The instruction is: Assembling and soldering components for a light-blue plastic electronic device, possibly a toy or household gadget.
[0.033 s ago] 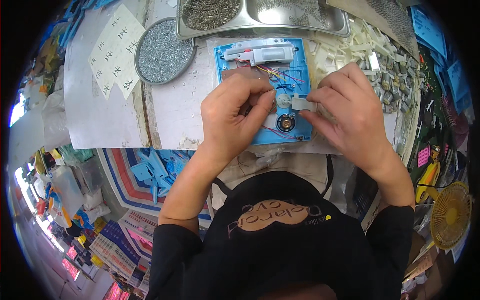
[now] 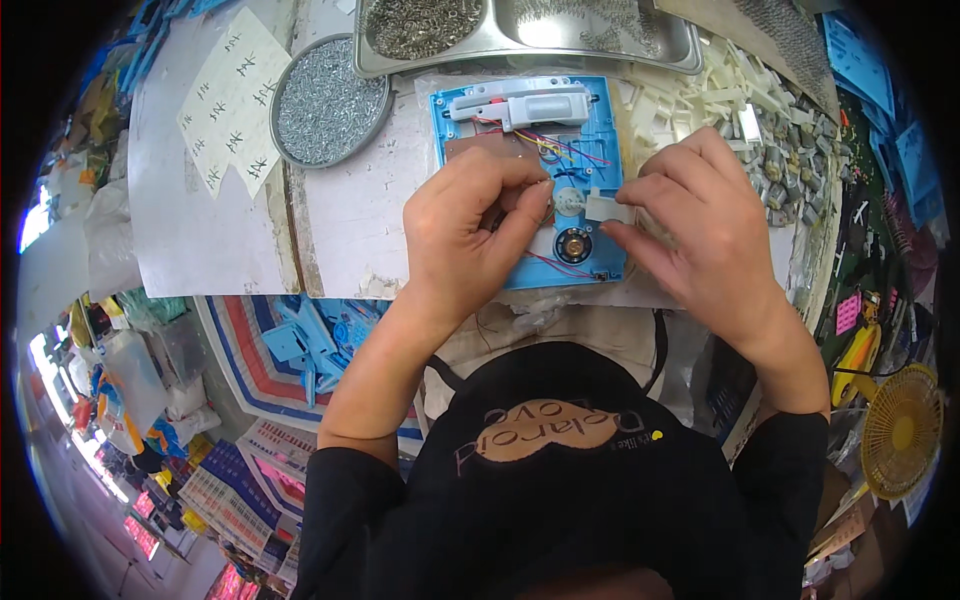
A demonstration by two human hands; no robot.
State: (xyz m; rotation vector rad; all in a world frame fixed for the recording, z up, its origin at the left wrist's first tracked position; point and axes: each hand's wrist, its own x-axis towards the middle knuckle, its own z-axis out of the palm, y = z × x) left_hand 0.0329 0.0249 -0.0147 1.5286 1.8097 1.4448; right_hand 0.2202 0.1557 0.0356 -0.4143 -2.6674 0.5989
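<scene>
A light blue plastic housing [image 2: 603,125] lies open on the table between my hands. Inside it sit a white plastic assembly [image 2: 545,108], a brown board [image 2: 490,146], thin coloured wires [image 2: 575,152], a whitish round part [image 2: 569,202] and a small round speaker [image 2: 573,246]. My left hand [image 2: 455,225] is over the housing's left side, thumb and forefinger pinched; what lies between them is too small to make out. At the right edge, my right hand [image 2: 705,220] grips a small white plastic block [image 2: 604,208] between thumb and fingers, close beside the round part.
A round dish of small silvery screws [image 2: 330,105] stands to the left, near a marked paper sheet [image 2: 232,110]. Behind the housing is a divided metal tray [image 2: 490,50] of small metal parts. White plastic pieces [image 2: 690,100] and small metallic parts [image 2: 790,165] are heaped at the right.
</scene>
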